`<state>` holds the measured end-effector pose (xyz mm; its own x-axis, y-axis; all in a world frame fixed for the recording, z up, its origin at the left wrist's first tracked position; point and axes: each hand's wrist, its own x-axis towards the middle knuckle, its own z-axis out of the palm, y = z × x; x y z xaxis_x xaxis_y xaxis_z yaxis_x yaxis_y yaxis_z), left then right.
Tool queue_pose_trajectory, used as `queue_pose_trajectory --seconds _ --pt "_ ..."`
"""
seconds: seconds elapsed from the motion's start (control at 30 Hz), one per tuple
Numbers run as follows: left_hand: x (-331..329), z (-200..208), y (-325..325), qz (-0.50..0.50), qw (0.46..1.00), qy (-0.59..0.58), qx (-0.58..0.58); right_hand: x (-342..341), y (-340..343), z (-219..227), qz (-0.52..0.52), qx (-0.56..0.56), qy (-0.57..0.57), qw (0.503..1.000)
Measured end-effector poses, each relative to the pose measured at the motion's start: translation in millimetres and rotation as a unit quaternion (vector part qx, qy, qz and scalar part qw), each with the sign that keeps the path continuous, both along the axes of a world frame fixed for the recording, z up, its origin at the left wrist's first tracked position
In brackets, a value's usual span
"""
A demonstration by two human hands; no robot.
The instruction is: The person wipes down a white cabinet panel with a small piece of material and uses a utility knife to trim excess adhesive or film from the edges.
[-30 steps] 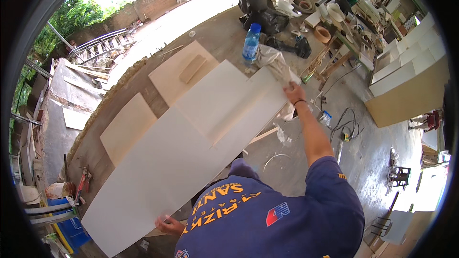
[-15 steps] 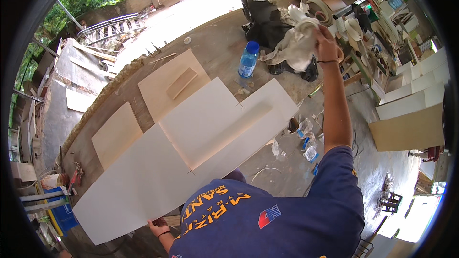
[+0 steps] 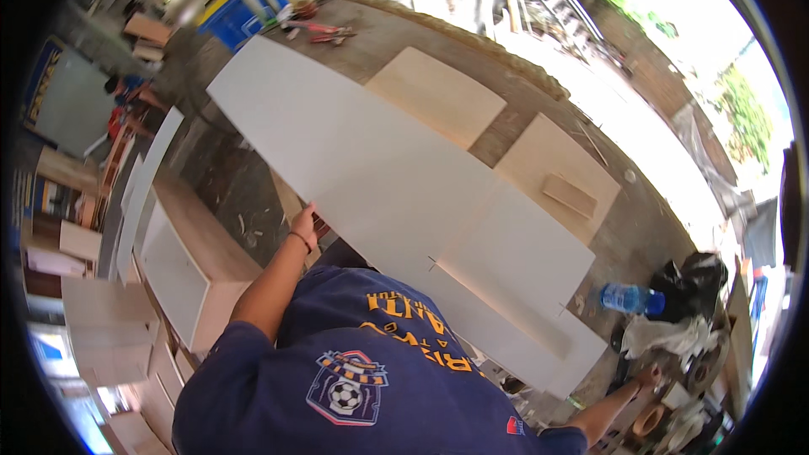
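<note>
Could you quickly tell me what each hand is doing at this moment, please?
Left hand: fingers on the edge of the long white panel.
Right hand: reaching among clutter beside a white cloth; its grip cannot be told.

One head-worn fisheye view looks steeply down over the person's own shoulders and dark blue shirt [image 3: 354,379] — close enough that the shirt fills the lower frame. It faces a long white panel [image 3: 396,194] lying across the tabletop [image 3: 506,131], which runs diagonally (straight edges bow near the rim). The black circular border crops every corner — no second view is given.
</note>
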<state>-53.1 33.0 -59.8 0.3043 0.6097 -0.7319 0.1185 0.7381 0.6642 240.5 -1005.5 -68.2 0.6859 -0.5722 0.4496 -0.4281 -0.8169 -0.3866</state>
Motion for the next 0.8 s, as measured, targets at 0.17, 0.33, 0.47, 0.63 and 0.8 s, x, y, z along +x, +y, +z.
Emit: queue_pose_trajectory --seconds 0.17,0.33,0.47,0.63,0.8 --pt "-39.2 19.9 -9.8 0.005 0.999 0.024 0.028 9.3 94.5 -11.3 -0.18 -0.033 0.126 0.975" --pt "-26.5 21.5 -8.7 -0.044 0.998 -0.032 0.0 1.2 60.5 3.7 -0.084 0.031 0.031 0.995" --pt "-39.0 40.8 6.2 -0.083 0.987 0.079 0.113 -28.1 172.0 14.1 -0.029 -0.066 -0.057 0.996" --pt "-35.3 29.1 57.7 -0.147 0.835 0.316 0.425 -80.7 304.3 6.4 0.085 -0.087 -0.096 0.988" --pt "-2.1 41.0 138.5 -0.148 0.738 0.389 0.531 -139.5 421.8 -12.9 0.111 -0.071 -0.074 0.989"
